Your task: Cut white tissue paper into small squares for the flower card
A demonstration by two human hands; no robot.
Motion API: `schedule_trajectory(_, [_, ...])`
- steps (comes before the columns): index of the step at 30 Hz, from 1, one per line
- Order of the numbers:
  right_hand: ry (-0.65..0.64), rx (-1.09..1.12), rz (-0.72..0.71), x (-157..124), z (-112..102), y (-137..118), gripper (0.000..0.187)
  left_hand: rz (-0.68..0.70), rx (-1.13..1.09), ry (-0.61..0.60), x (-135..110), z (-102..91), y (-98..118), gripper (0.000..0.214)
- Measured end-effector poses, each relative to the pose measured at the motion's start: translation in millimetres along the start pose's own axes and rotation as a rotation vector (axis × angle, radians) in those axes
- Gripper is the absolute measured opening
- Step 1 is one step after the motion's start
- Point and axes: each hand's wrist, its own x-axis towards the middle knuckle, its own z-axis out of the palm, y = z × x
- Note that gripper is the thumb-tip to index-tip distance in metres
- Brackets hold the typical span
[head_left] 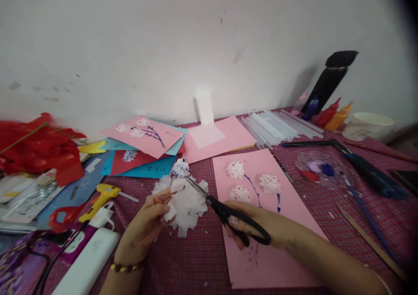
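My right hand (251,218) is wrapped round the handles of black scissors (217,205), whose blades point up and left. My left hand (148,218) pinches a small piece of white paper (170,210) just left of the blade tips. Under and beyond those fingers lies a loose pile of cut white paper squares (191,205). A crumpled white paper ball with blue specks (180,167) rests at the pile's far edge. Beneath my right hand and forearm is a pink sheet (277,253) with white, red-dotted paper flowers (269,184) and blue painted strokes.
Finished-looking flower cards (143,136) are stacked at the back. A yellow glue gun (106,194) and a white power bank (88,262) lie left. Glue sticks (274,127), paint bottles (328,112), a paint palette (318,166) and a paintbrush (365,212) are on the right.
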Motion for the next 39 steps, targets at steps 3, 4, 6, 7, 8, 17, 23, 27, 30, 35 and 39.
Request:
schedule_trajectory(3, [0.000,0.007,-0.032,0,-2,3,0.051,-0.001,-0.036,-0.018,0,-5.1,-3,0.035])
schedule_trajectory(4, [-0.008,0.001,-0.041,0,-2,3,0.051,0.002,-0.052,-0.008,2,-8.1,-4,0.032])
schedule_trajectory(6, [-0.028,-0.011,-0.050,-2,-3,4,0.050,0.019,-0.089,0.033,6,-13.7,-8,0.027])
schedule_trajectory(7, [-0.038,-0.013,-0.050,-3,-3,4,0.050,0.034,-0.107,0.052,8,-15.7,-9,0.023])
schedule_trajectory(8, [-0.048,-0.013,-0.049,-3,-2,4,0.051,0.054,-0.125,0.060,11,-17.0,-11,0.019])
schedule_trajectory(17, [-0.078,-0.011,-0.039,-6,4,-4,0.055,0.195,0.013,0.128,23,-19.5,-17,0.025])
schedule_trajectory(23, [-0.096,0.023,-0.012,-7,6,-5,0.055,0.361,0.420,0.068,21,-26.4,-20,0.016])
schedule_trajectory(27, [-0.115,0.022,0.007,-4,5,0,0.059,0.287,0.371,-0.013,21,-31.1,-25,0.012])
schedule_trajectory(30, [-0.147,-0.005,-0.007,-2,2,6,0.058,0.256,0.308,-0.019,21,-31.1,-27,0.011])
schedule_trajectory(35, [-0.153,0.006,-0.012,-2,1,13,0.054,0.181,0.233,-0.003,18,-23.6,-24,0.015])
schedule_trajectory(39, [-0.144,0.031,-0.009,-1,1,15,0.053,0.129,0.202,-0.004,14,-17.2,-21,0.022])
